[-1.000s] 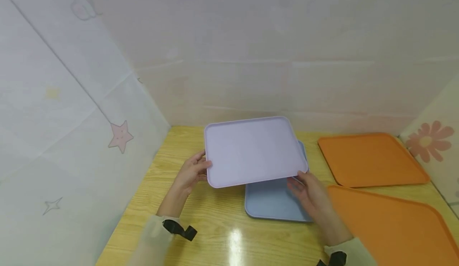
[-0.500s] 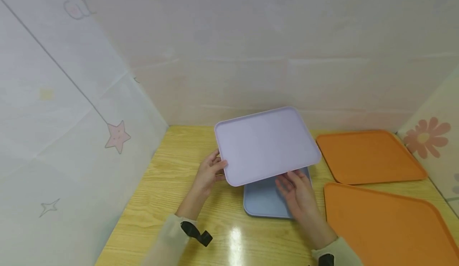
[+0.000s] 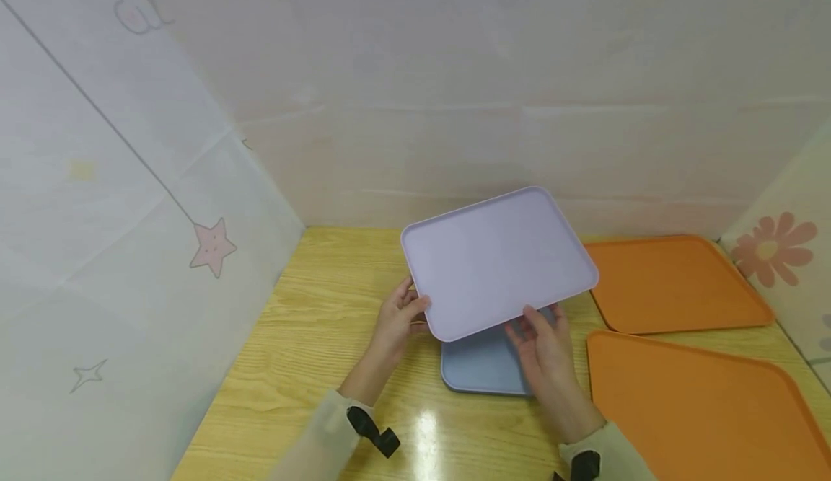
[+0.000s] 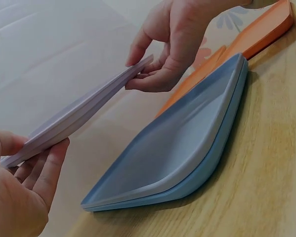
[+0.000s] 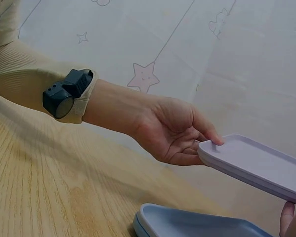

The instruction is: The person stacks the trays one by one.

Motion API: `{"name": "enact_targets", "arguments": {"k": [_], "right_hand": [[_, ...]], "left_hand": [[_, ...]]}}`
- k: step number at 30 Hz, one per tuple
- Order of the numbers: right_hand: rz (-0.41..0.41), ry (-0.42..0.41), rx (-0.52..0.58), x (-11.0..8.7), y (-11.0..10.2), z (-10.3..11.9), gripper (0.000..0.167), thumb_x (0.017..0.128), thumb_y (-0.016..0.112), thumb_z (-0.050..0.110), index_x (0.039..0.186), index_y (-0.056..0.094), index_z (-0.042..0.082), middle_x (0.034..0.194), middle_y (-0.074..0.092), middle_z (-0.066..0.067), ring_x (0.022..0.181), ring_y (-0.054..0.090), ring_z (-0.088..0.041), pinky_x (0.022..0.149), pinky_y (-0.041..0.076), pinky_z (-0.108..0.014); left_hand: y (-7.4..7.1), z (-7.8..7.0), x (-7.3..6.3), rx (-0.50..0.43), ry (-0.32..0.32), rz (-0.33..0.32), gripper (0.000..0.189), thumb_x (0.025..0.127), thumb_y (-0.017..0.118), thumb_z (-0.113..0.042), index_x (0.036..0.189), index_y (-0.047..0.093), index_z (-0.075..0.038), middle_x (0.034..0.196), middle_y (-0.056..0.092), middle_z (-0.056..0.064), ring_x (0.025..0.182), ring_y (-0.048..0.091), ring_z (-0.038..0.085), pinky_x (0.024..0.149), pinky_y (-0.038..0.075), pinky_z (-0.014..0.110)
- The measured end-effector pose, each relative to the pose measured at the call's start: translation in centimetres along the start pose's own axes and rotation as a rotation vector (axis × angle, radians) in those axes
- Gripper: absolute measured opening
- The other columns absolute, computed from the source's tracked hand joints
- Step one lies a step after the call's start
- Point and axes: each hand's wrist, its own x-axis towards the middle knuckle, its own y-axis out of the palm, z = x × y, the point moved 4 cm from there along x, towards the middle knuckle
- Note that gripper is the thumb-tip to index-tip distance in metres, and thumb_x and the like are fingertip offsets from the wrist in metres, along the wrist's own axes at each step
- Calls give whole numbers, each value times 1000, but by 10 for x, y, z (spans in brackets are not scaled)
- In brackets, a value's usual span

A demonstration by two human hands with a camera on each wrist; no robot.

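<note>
A lilac rectangular tray (image 3: 496, 265) is held up off the table, tilted, its right end raised in the head view. Its edge looks doubled in the wrist views, like two trays stacked. My left hand (image 3: 397, 322) pinches the left edge, thumb on the rim and fingers underneath. At the near long edge, my right hand (image 3: 545, 347) grips with the thumb over the rim and fingers below. Beneath it lies a stack of blue trays (image 4: 172, 143), light blue on a deeper blue, partly hidden by the lilac tray in the head view.
Two areas of orange trays lie to the right: a far orange tray (image 3: 682, 286) near the back wall and a near orange tray (image 3: 701, 409). The wooden table (image 3: 311, 337) meets a pale patterned wall covering (image 3: 415, 142) at the back and sides.
Both hands have carried the lilac tray right and slightly away, tilting it more. My right hand has shifted from its right corner to along its near edge. The blue and orange trays stay put.
</note>
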Motion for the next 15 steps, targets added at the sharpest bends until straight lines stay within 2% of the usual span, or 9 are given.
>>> {"name": "enact_targets", "arguments": {"k": [4,9,15], "right_hand": [[-42,-10,-28,1,-1,3,44,100,58,1,129,38,29,118,52,0,98,58,-16,87,58,-37],[-65,-26,-75,3,-3,7,44,99,58,1,126,39,29,122,47,-3,98,59,-19,83,60,-37],[-89,-31,-82,6,-8,9,40,98,58,0,121,43,29,112,51,-1,86,62,-17,73,61,-33]], "left_hand": [[3,3,-1,-1,16,1,59,96,64,-6,152,45,-12,104,67,3,77,68,15,66,59,30],[6,6,-3,0,7,0,61,96,64,-5,153,44,-14,108,67,5,79,68,16,66,59,30],[7,8,-6,0,-4,51,65,95,63,-3,155,39,-13,117,66,11,85,69,19,72,61,37]]}}
